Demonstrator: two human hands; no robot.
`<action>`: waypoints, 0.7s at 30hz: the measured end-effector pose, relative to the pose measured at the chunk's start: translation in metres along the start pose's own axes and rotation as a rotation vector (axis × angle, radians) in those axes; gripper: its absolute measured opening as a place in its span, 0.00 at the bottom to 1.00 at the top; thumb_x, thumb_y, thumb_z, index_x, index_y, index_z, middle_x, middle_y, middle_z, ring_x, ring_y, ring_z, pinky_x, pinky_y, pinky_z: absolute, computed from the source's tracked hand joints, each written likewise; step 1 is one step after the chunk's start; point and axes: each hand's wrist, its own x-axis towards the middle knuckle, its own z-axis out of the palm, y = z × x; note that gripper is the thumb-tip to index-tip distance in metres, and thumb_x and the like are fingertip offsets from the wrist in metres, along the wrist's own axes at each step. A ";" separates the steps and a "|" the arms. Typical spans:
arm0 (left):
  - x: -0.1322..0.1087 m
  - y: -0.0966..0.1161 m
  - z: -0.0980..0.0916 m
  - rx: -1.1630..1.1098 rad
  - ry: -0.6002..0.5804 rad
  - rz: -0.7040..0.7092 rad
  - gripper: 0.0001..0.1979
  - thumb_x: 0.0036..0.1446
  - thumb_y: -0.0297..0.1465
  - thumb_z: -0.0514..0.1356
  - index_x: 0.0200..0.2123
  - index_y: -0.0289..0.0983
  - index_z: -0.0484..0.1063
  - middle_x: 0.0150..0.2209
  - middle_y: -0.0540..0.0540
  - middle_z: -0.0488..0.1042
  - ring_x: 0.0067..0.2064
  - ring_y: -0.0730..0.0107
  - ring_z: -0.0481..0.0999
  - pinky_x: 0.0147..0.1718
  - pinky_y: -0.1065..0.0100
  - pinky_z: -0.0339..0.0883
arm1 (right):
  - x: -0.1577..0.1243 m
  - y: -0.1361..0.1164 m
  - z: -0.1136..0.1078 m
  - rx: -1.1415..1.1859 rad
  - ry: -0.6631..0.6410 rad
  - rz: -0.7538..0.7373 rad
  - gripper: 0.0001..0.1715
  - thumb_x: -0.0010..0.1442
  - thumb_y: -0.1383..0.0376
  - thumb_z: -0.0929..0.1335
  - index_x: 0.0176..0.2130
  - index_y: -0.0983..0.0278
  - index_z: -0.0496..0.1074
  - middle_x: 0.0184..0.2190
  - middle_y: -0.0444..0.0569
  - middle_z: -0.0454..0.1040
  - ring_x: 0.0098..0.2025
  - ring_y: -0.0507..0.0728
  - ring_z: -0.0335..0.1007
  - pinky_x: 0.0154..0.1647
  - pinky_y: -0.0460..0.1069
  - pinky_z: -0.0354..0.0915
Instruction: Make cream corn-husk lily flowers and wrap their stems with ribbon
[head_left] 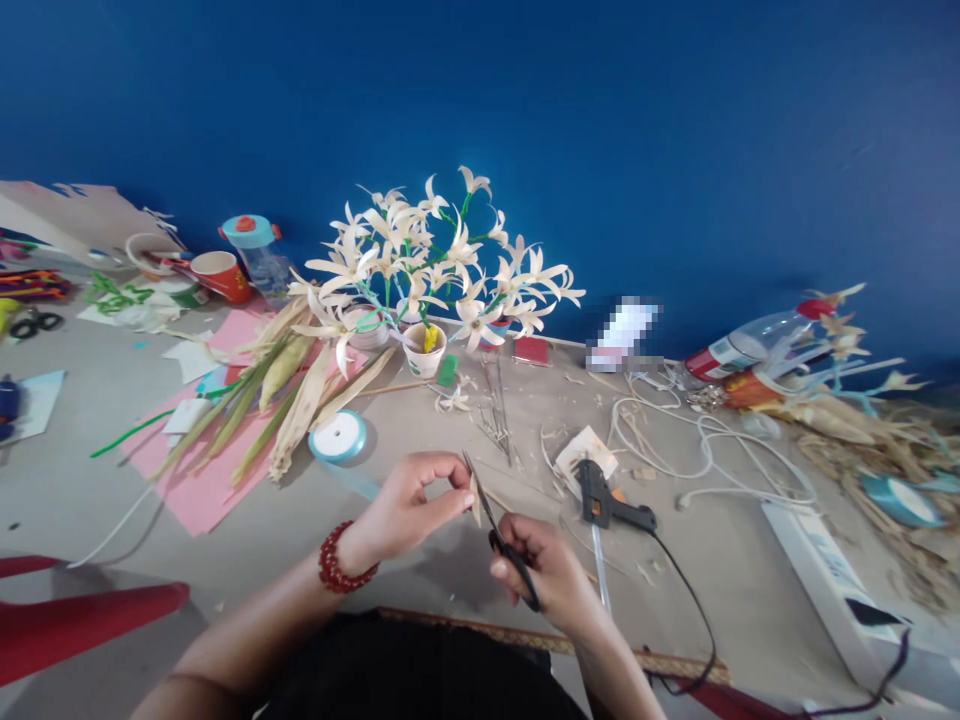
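Observation:
Between the thumb and forefinger of my left hand [409, 508] is a small pale piece of corn husk [476, 513]. My right hand [551, 570] has its fingers through the handles of black-handled scissors [514, 562]. Their blades point up and away, right beside the husk piece; whether they touch it I cannot tell. Left of my left hand lies a roll of light blue ribbon [339, 437]. Beyond my hands, husk flowers [420, 250] on green stems stand in a paper cup [424, 352].
A black glue gun [600, 495] lies to the right, its cord running toward the front edge. White cable [709, 450] coils behind it, near a power strip [817, 580]. Corn husks [277, 400] lie on pink paper [187, 490] at left. Thin wires [499, 415] lie ahead.

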 end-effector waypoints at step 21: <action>-0.004 -0.012 0.012 -0.432 0.163 -0.048 0.09 0.61 0.33 0.60 0.30 0.36 0.68 0.32 0.48 0.71 0.34 0.72 0.69 0.38 0.69 0.65 | -0.005 0.004 0.008 0.000 -0.009 -0.145 0.33 0.51 0.36 0.69 0.30 0.63 0.64 0.22 0.43 0.68 0.24 0.52 0.64 0.26 0.47 0.57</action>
